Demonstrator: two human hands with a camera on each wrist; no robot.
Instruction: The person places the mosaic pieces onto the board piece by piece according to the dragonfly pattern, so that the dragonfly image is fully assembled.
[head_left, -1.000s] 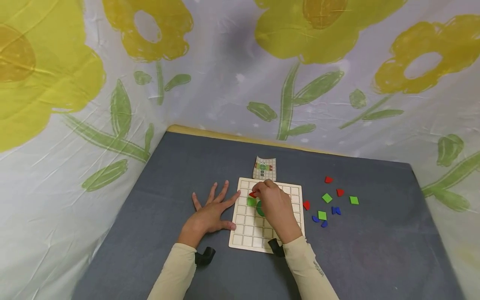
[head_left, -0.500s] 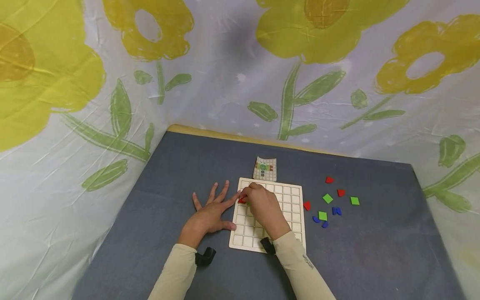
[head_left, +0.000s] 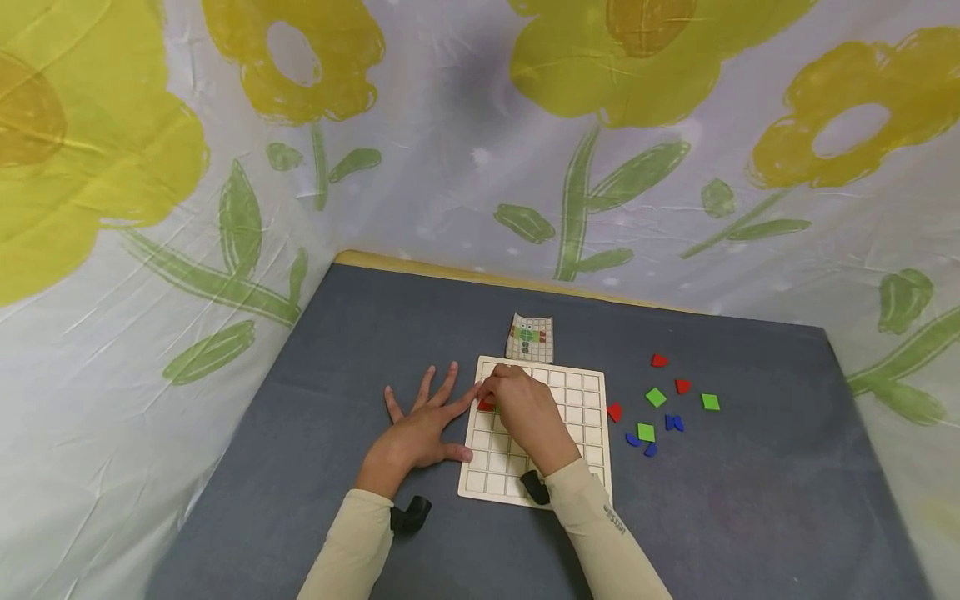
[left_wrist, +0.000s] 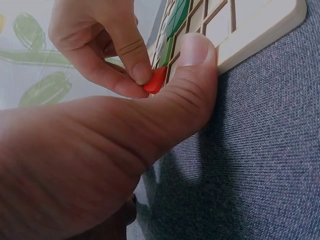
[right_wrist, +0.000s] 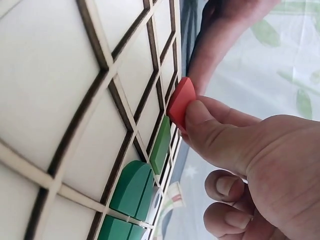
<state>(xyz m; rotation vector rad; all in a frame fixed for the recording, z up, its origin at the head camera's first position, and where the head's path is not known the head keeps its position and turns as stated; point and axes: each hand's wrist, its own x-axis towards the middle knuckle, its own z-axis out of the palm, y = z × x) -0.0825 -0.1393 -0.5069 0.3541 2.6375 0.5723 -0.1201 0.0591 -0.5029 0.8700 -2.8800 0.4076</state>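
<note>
My right hand (head_left: 531, 417) pinches a red tile (right_wrist: 182, 102) between thumb and index finger, at the left edge of a wooden grid board (head_left: 592, 450). In the right wrist view the tile is tilted against the grid, beside a light green square (right_wrist: 160, 146). Dark green rounded tiles (right_wrist: 131, 187) sit in cells past it. My left hand (head_left: 415, 433) lies spread on the table, its thumb and index finger touching the board's left side. The left wrist view shows its thumb (left_wrist: 192, 75) on the board's rim. From the head, my right hand covers most placed tiles.
A picture card (head_left: 530, 337) with a printed grid figure lies behind the board. To the right are scattered loose red tiles (head_left: 660, 361), light green squares (head_left: 710, 402) and blue curved tiles (head_left: 674, 423). A flower-printed cloth (head_left: 450, 167) hangs behind the dark table (head_left: 750, 500).
My right hand has moved left across the board with the red tile, to the board's left edge, and stays there over the last half second. My left hand has not moved.
</note>
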